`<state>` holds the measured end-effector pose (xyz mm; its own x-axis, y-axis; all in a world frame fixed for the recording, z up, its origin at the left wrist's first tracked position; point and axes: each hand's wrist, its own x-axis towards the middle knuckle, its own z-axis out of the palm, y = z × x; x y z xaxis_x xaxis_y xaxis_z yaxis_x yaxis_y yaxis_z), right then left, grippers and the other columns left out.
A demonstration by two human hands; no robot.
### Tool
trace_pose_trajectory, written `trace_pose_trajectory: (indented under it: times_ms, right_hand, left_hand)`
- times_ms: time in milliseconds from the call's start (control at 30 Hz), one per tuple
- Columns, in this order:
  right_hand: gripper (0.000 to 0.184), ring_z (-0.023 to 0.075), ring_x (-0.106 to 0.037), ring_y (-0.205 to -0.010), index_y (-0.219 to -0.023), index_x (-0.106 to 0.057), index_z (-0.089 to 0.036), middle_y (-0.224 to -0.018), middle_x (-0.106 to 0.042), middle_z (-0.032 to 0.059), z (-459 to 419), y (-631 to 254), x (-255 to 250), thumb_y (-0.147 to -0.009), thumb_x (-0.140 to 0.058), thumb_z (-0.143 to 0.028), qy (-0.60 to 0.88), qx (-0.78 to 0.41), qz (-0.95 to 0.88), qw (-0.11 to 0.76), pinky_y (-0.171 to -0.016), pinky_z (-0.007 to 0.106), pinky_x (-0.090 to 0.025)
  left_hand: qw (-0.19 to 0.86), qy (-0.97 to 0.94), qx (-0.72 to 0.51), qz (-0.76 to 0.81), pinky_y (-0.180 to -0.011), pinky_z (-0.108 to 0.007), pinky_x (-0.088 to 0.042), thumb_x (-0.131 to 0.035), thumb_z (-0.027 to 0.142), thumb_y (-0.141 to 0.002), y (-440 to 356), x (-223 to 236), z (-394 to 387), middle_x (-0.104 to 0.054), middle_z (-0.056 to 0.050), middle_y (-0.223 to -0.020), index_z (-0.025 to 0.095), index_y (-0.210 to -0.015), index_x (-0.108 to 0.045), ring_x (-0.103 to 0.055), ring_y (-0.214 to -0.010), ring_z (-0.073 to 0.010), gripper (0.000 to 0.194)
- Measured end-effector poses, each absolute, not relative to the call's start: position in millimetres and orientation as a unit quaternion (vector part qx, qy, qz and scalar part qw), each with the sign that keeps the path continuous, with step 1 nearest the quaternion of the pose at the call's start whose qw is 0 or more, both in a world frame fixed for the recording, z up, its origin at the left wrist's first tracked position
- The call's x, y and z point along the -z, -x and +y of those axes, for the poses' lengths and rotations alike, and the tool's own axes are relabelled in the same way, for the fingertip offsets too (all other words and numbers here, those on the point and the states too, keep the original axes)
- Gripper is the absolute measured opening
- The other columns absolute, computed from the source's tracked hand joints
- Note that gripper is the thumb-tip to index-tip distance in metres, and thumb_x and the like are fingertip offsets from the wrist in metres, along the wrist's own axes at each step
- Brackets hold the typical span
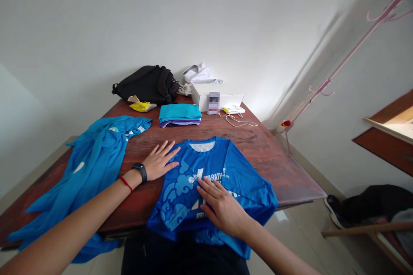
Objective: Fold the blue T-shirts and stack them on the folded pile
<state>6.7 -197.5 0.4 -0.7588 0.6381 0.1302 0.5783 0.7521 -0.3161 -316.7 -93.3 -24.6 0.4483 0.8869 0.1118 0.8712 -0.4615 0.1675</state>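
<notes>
A blue printed T-shirt (211, 180) lies on the table in front of me, its collar facing away and its lower part hanging over the near edge. Its left side is folded inward, with the sleeve lying across the front. My left hand (159, 161), fingers spread, touches the shirt's upper left edge. Flat on the printed chest rests my right hand (221, 206), fingers stretched out, covering part of the white lettering. Neither hand grips anything. To the left, loose blue shirts (100, 150) lie in a heap, partly over the table's edge.
Behind the shirt stands a folded stack of clothes (180, 114) on the wooden table (267, 146). Farther back are a black backpack (146, 84), a yellow packet (142, 106), a white box (200, 96), a phone (213, 104) and a white cable (241, 122). A pink coat rack (348, 58) leans at right.
</notes>
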Motion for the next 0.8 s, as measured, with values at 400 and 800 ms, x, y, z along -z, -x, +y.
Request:
trace_pose_trajectory:
  times_ms: [400, 800]
  right_hand:
    - [0.053, 0.0279, -0.028, -0.149, -0.152, -0.041, -0.018, -0.16, -0.033, 0.0098, -196.5, -6.7, -0.2, -0.101, -0.046, -0.03, 0.329, -0.133, -0.928, 0.111, -0.12, 0.052, -0.03]
    - [0.051, 0.0283, -0.029, -0.149, -0.151, -0.043, -0.018, -0.159, -0.034, 0.0091, -197.7, -6.5, 2.2, -0.101, -0.045, -0.028, 0.331, -0.127, -0.928, 0.117, -0.119, 0.053, -0.031]
  left_hand:
    - [0.107, -0.933, -0.057, 0.34, -0.119, -0.061, -0.017, -0.057, 0.073, -0.083, 298.8, 0.6, -161.7, -0.012, -0.006, -0.166, 0.039, -0.158, -0.019, -0.012, -0.151, -0.0394, 0.091]
    - [0.112, -0.92, -0.036, 0.375, -0.116, -0.071, -0.013, -0.067, 0.072, -0.077, 325.8, 3.0, -210.9, -0.001, -0.005, -0.167, 0.046, -0.156, -0.021, -0.008, -0.151, -0.0433, 0.095]
